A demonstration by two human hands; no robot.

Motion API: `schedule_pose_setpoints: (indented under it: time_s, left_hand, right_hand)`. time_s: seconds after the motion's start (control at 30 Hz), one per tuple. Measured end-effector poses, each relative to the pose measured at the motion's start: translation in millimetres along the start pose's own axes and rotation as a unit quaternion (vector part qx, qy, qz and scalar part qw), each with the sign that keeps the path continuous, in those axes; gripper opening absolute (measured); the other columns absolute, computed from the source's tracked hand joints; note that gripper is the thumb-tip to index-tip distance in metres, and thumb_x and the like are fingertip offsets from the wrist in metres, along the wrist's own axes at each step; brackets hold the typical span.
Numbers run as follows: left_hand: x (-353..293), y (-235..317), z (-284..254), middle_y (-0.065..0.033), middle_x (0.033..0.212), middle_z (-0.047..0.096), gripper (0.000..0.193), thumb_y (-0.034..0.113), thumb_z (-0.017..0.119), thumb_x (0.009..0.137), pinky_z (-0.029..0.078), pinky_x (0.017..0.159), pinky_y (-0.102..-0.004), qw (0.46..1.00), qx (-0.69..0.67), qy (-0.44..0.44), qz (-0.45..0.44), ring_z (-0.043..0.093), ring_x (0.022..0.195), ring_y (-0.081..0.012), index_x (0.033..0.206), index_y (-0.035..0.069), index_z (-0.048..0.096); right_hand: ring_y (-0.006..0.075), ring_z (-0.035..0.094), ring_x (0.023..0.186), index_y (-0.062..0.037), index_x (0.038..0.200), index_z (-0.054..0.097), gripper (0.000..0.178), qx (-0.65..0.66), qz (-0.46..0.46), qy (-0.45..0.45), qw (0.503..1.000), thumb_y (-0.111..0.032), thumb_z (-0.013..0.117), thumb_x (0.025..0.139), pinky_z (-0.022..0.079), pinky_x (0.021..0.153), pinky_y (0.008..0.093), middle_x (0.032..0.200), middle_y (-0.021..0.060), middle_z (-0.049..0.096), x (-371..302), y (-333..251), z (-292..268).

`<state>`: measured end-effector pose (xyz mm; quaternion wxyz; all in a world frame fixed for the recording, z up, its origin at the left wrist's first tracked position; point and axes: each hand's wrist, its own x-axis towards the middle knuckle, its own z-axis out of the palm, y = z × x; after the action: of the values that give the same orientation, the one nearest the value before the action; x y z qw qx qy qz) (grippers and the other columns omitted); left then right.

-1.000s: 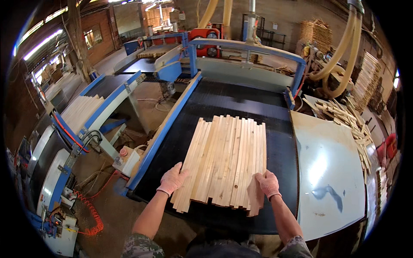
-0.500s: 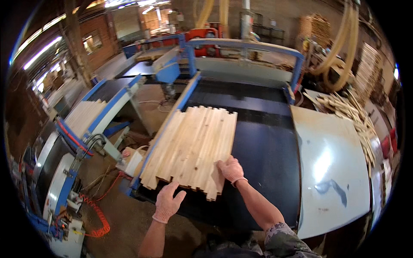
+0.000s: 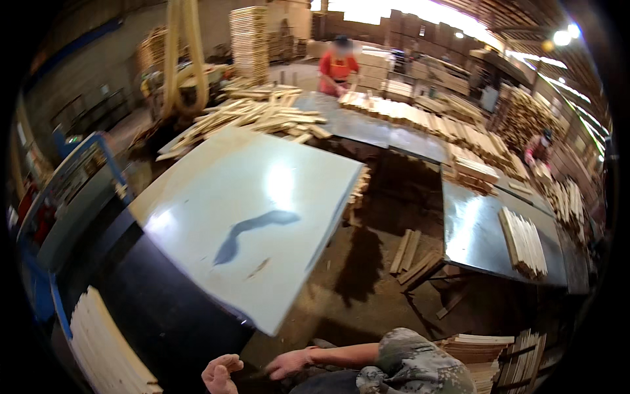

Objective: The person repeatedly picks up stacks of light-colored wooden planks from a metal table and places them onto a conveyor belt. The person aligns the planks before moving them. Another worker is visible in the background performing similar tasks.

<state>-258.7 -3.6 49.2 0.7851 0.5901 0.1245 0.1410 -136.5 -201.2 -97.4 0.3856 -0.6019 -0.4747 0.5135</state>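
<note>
My left hand (image 3: 222, 373), in a pale work glove, is at the lower edge with fingers loosely bent and apart, holding nothing visible. Close to its right is my right hand (image 3: 289, 363), reaching leftward in front of my body; its fingers are blurred and partly lost against the dark background. Neither hand touches the wooden strips (image 3: 108, 341), which lie side by side on the black conveyor belt (image 3: 164, 289) at the lower left. Just beyond my hands stands a pale sheet-topped table (image 3: 262, 190) with a dark smear.
Loose wood sticks (image 3: 256, 115) are heaped behind the pale table. On the right, a metal table (image 3: 472, 223) carries a bundle of strips (image 3: 523, 241). Stacked wood (image 3: 476, 358) stands at my lower right. A person in red (image 3: 338, 65) works at the back, another person (image 3: 539, 150) far right.
The view has swung to the right. Both hands have come off the wooden strips and drawn in near my body. The strips now sit at the lower left of the view.
</note>
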Motion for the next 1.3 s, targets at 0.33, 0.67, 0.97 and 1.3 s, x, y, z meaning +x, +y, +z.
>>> schedule_pose_setpoints:
  time_s: [0.33,0.67,0.97,1.3]
  left_hand:
    - [65,-131,292,-0.0072,0.113,0.078,0.028,0.022,0.067,0.106,0.058,0.091,-0.0327,0.927,0.099,-0.268,-0.242,0.073,0.099,-0.0178,0.123,0.001,0.077]
    - [147,-232,463,-0.0041,0.111,0.076,0.03,0.017,0.069,0.103,0.055,0.077,-0.0268,0.809,0.186,-0.482,-0.279,0.069,0.088,-0.0144,0.128,0.002,0.075]
    - [279,-306,642,-0.012,0.115,0.079,0.048,0.033,0.074,0.096,0.056,0.095,-0.0321,0.712,0.346,-0.527,-0.309,0.072,0.106,-0.0201,0.128,-0.003,0.075]
    - [411,-337,833,-0.0139,0.137,0.073,0.063,0.046,0.071,0.098,0.052,0.107,-0.0336,0.629,0.405,-0.642,-0.165,0.069,0.128,-0.0248,0.145,0.005,0.066]
  right_hand:
    - [0.0425,0.072,0.107,-0.0002,0.105,0.076,0.045,0.131,0.522,0.564,0.626,-0.038,0.052,0.099,0.056,0.091,0.0502,0.112,0.0243,0.076,-460,290,61]
    - [0.0389,0.072,0.091,-0.0055,0.098,0.074,0.031,0.488,0.411,0.548,0.541,-0.036,0.066,0.095,0.054,0.081,0.0503,0.101,0.0192,0.077,-462,403,168]
    - [0.029,0.072,0.105,-0.0054,0.122,0.078,0.055,0.561,0.473,0.542,0.409,-0.053,0.063,0.1,0.055,0.09,0.0442,0.117,0.0118,0.079,-526,348,24]
    - [0.0348,0.07,0.098,-0.0028,0.101,0.071,0.043,0.608,0.367,0.601,0.366,-0.041,0.052,0.106,0.053,0.087,0.0483,0.1,0.014,0.075,-607,429,-167]
